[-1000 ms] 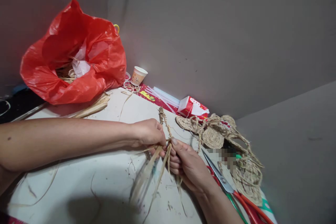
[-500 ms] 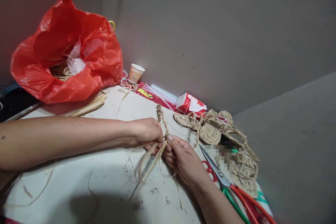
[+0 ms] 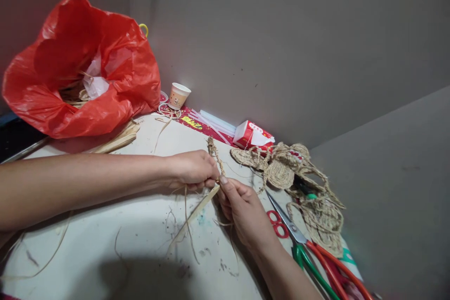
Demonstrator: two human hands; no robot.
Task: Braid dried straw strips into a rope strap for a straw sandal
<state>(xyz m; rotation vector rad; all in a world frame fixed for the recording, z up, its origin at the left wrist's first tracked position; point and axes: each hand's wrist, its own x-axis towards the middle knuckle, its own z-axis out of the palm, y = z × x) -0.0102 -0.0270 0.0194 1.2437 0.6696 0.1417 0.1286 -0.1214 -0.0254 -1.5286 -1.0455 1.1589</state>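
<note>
My left hand (image 3: 191, 169) and my right hand (image 3: 242, 211) meet over the middle of a white table (image 3: 105, 239). Both pinch a short braided straw cord (image 3: 215, 155) that sticks up from between the fingertips. Loose straw strands (image 3: 193, 213) trail down from the pinch across the table toward me. The fingers of both hands are curled tight round the straw.
A red plastic bag (image 3: 80, 65) holding straw sits at the back left. A paper cup (image 3: 178, 95), white sticks (image 3: 214, 124) and a red-and-white box (image 3: 253, 135) line the wall. Woven straw pieces (image 3: 291, 173) and scissors (image 3: 298, 243) lie to the right.
Both hands have shifted a little away from me and left along the cord. The trailing strands have drawn together into a narrower bunch.
</note>
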